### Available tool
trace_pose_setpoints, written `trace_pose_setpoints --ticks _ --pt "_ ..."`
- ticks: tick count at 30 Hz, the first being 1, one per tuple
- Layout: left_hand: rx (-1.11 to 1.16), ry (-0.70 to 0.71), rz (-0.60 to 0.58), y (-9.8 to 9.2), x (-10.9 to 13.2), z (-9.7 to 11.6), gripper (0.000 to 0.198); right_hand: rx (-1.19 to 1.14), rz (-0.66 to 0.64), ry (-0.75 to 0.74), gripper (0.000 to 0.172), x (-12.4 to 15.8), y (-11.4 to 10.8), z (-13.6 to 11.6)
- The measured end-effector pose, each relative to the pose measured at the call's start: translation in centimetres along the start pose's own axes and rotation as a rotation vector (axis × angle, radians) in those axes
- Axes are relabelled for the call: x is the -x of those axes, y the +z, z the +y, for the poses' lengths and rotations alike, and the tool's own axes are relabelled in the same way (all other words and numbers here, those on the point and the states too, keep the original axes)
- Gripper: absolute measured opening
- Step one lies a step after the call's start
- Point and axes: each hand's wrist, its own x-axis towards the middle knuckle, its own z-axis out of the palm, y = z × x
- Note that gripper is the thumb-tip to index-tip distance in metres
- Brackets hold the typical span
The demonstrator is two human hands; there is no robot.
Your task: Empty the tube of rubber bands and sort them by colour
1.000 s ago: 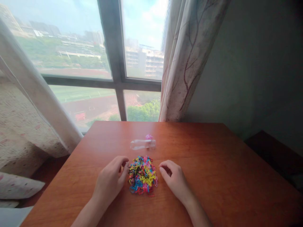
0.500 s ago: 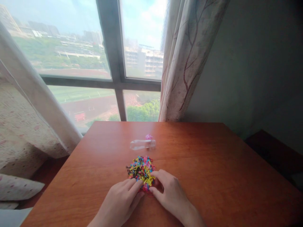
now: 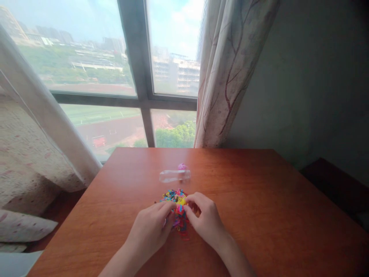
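A heap of small coloured rubber bands (image 3: 176, 196) lies on the wooden table (image 3: 259, 200) in front of me. My left hand (image 3: 152, 232) and my right hand (image 3: 204, 221) meet over the near side of the heap, fingers curled and pinching into the bands. Both hands cover much of the heap. Beyond it a clear plastic bottle (image 3: 174, 176) lies on its side, and a small pink cap (image 3: 182, 166) sits just behind the bottle.
A window (image 3: 115, 69) with a dark frame stands behind the table, with curtains at left (image 3: 37, 127) and right (image 3: 227, 73). A dark wall is at the right. A pillow (image 3: 20, 227) lies low at the left.
My hands came in from either side of the heap, closed over its near edge, then moved forward onto it with fingers pinching the bands. The heap looks more bunched.
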Motion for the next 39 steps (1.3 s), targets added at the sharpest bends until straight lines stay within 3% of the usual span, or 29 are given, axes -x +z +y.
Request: trace_pose_setpoints --ticks 5,11,20,29,34,39 --pt "0.126 -0.095 0.073 -0.4 0.3 -1.0 0.015 -0.076 0.03 -0.05 0.007 0.2 0.4 -0.7" --pt "0.209 -0.183 0.129 0.1 1.0 -2.5 0.019 -0.133 -0.079 -0.155 0.032 0.4 1.2 -0.5" --pt "0.104 -0.103 0.029 -0.2 1.1 -2.2 0.02 -0.061 0.042 0.021 0.021 1.0 0.1 2.2" --pt "0.056 0.004 -0.06 -0.3 1.0 -2.0 0.022 0.171 -0.054 0.077 0.022 1.3 -1.0 3.2" --pt "0.082 0.091 -0.142 -0.6 0.8 -1.4 0.026 0.179 -0.129 0.072 0.021 1.3 -1.4 2.7" --pt "0.05 0.095 -0.199 -0.8 0.8 -0.9 0.017 0.156 -0.172 0.083 0.019 1.3 -1.7 2.2"
